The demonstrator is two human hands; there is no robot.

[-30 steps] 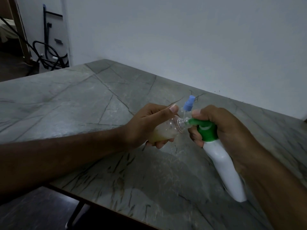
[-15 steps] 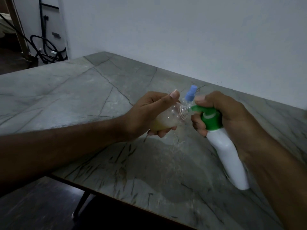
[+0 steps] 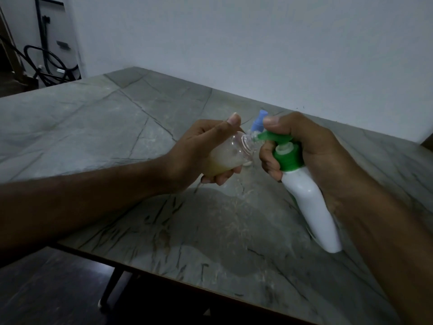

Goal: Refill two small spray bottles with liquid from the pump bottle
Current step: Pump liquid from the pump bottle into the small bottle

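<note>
My left hand [image 3: 194,151] grips a small clear spray bottle [image 3: 228,156], capless and tilted to the right, with pale yellow liquid in its lower part. My right hand [image 3: 309,146] holds the white pump bottle [image 3: 311,207] by its green collar, leaning it to the left with its base on the table. My index finger lies on the green pump head [image 3: 274,136], whose spout points into the small bottle's open neck. A second small bottle with a blue spray top [image 3: 259,120] shows behind my hands, mostly hidden.
The grey stone table [image 3: 117,127] meets a white wall behind; its near edge runs diagonally below my left forearm. Black cables and a stand [image 3: 46,62] sit on the floor at far left. A table leg [image 3: 110,289] shows below the edge.
The green pump head has risen off the collar, showing its white stem. The view has shifted a little; both hands keep their holds.
</note>
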